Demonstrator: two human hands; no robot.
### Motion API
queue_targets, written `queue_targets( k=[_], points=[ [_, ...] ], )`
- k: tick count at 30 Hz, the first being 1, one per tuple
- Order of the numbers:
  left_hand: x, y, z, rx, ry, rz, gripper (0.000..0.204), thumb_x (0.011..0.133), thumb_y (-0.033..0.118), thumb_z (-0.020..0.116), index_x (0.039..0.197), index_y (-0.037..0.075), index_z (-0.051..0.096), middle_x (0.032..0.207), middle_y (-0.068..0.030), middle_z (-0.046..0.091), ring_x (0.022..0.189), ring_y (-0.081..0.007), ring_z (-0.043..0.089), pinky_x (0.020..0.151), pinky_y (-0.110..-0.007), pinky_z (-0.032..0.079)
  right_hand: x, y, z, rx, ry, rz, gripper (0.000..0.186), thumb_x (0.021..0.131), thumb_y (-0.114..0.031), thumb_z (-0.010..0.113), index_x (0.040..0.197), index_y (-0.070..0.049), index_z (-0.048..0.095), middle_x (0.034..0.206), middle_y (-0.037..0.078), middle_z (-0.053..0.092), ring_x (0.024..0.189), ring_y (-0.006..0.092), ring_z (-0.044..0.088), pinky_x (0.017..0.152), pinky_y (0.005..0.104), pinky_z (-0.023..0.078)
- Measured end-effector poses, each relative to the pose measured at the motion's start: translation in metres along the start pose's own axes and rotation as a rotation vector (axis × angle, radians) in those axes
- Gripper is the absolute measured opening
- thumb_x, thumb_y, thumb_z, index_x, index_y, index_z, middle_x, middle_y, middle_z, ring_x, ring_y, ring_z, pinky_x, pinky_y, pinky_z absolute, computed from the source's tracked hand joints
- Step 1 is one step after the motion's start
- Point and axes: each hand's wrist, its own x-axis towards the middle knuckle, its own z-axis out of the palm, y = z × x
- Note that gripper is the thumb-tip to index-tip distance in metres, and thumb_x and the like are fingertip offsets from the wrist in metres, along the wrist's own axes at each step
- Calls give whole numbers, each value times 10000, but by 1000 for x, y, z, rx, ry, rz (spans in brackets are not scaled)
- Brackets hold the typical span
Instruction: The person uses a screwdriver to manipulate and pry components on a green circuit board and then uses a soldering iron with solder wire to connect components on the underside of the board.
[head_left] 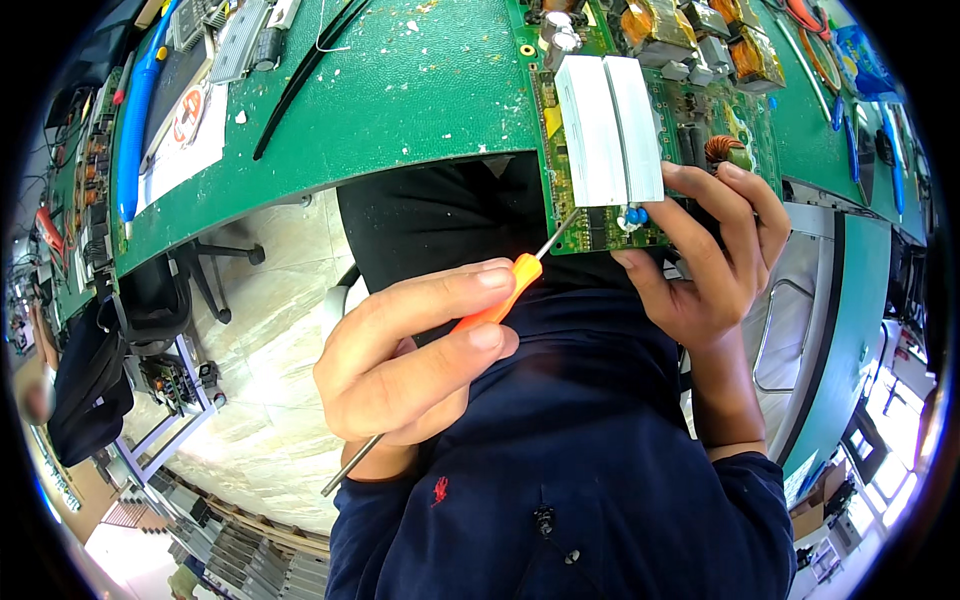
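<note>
My left hand [415, 350] is closed around a screwdriver [522, 272] with an orange handle. Its thin metal tip points up and right, meeting or nearly meeting the near edge of a green circuit board [560, 225]. A second metal shaft sticks out below the same hand. My right hand [710, 240] grips the board's near right corner, thumb at the front edge and fingers bent over the side. Between the hands, a silvery white heat sink [610, 130] in two long blocks stands on the board. Small blue components [636, 215] sit at its near end.
The board overhangs the front edge of a green work table [400, 110]. Black cables [305, 75] lie left of it, and a blue pen-shaped tool [135, 130] farther left. Copper-wound transformers [655, 30] crowd the board's far side. More blue-handled tools [893, 160] lie at the right.
</note>
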Motion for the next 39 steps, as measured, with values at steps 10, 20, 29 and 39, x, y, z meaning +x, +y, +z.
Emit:
queue_targets(
  k=[10,20,29,39],
  points=[
    [-13,-1,-16,-260,280,-144,214,844,81,696,997,18,561,934,-235,644,765,-310,703,662,-373,614,0,1,1,-16,-6,-13,337,741,-369,763,938,-102,710,1064,66,676,1106,298,514,950,394,400],
    [-11,5,-7,58,37,-119,315,804,82,753,1045,39,554,942,-207,666,828,-276,700,699,-296,577,1,2,4,-10,48,-4,320,702,-391,762,926,-165,727,1045,-20,677,1072,230,519,909,348,366],
    [-1,8,-1,33,112,-218,290,889,241,681,982,25,510,872,-204,655,786,-268,683,721,-335,576,0,3,5,14,62,7,313,692,-382,765,921,-172,727,1032,-18,682,1051,226,539,909,346,367],
    [20,14,6,-22,148,-307,305,881,214,692,964,-4,494,858,-223,643,766,-252,658,706,-321,550,-1,3,5,32,66,19,321,698,-387,761,928,-165,733,1019,-18,685,1047,223,546,919,343,364]
  ],
)
